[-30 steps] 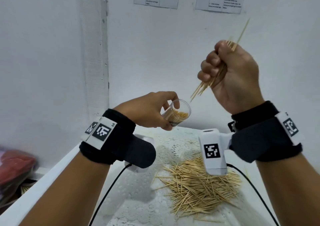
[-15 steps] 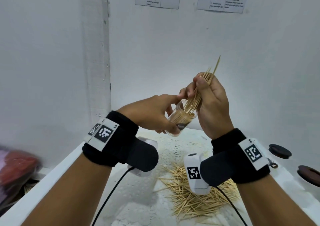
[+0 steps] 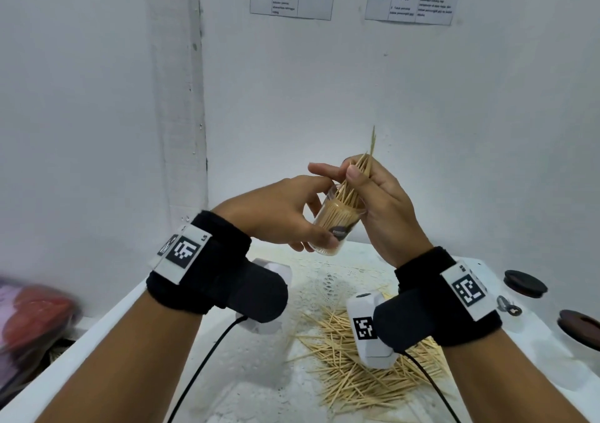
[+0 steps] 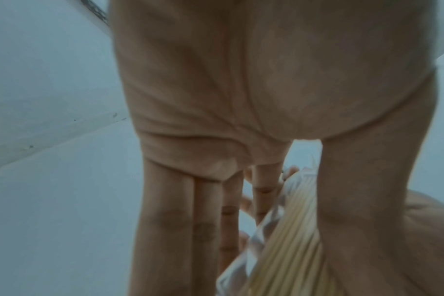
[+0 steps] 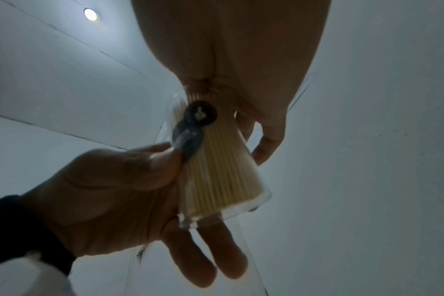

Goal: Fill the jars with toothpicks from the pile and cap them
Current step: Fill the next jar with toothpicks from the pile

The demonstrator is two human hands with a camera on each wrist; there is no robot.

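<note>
A clear plastic jar (image 3: 337, 224) packed with toothpicks is held in the air above the table, tilted a little. My left hand (image 3: 292, 215) grips its side between thumb and fingers; the jar (image 5: 216, 172) shows a dark round sticker in the right wrist view. My right hand (image 3: 373, 195) pinches a bundle of toothpicks (image 3: 360, 176) whose lower ends stand inside the jar's mouth while the tips stick up past my thumb. A loose pile of toothpicks (image 3: 363, 367) lies on the white table below. In the left wrist view the jar (image 4: 279, 240) sits against my left thumb.
Two dark round lids (image 3: 524, 283) (image 3: 581, 323) lie at the table's right side, with a small metal piece (image 3: 508, 305) between them. A white lace cloth (image 3: 324, 279) covers the table. White walls stand close behind and left. Red and pink items (image 3: 29, 318) lie off the table's left edge.
My right hand came down from high on the right with its bundle and set the toothpick ends into the jar. The left hand has turned the jar more upright.
</note>
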